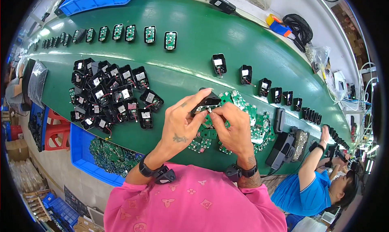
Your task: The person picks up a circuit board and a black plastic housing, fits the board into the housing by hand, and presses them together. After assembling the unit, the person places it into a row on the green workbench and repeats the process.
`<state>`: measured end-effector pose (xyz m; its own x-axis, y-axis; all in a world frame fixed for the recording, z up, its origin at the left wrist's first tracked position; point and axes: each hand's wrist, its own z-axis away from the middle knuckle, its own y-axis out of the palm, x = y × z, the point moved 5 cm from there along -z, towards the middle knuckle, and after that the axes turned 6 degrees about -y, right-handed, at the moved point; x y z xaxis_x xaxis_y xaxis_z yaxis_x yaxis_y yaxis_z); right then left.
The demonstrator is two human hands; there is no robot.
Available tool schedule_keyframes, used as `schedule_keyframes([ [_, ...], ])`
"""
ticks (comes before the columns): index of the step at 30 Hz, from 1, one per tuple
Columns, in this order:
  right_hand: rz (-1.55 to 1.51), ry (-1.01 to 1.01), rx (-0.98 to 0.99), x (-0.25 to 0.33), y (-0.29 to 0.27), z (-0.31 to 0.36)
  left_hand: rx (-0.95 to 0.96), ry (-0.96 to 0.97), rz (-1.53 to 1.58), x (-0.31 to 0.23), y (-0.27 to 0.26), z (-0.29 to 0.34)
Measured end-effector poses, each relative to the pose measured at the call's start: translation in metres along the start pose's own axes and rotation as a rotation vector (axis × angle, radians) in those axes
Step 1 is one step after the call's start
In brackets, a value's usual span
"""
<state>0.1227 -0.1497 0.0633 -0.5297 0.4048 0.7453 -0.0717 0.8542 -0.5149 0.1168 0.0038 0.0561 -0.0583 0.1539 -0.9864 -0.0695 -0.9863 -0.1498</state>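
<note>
My left hand (184, 120) grips a small black plastic housing (206, 102) above the green conveyor belt (190, 37). My right hand (231, 126) pinches at the underside of that same housing, fingertips meeting the left hand's. Beneath both hands lies a heap of green circuit boards (257, 122). To the left sits a pile of several black housings with white pads and red wires (111, 94).
Single housings (219, 64) trail along the belt to the right, and a row with green boards (150, 34) runs at the far side. A blue bin of circuit boards (109, 155) hangs at the near left edge. A person in blue (312, 187) works at the right.
</note>
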Motion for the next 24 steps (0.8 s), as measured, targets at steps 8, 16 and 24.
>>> schedule_keyframes([
  [8,0.132,-0.089,-0.004,0.008,0.001,0.004,-0.072,0.187,-0.422,-0.014,0.003,0.010],
  [16,0.151,-0.123,-0.017,0.010,0.001,0.004,-0.045,0.178,-0.381,-0.011,0.003,0.008],
  [24,0.207,-0.080,0.093,-0.006,0.012,0.012,-0.059,0.155,-0.401,0.010,0.008,0.009],
])
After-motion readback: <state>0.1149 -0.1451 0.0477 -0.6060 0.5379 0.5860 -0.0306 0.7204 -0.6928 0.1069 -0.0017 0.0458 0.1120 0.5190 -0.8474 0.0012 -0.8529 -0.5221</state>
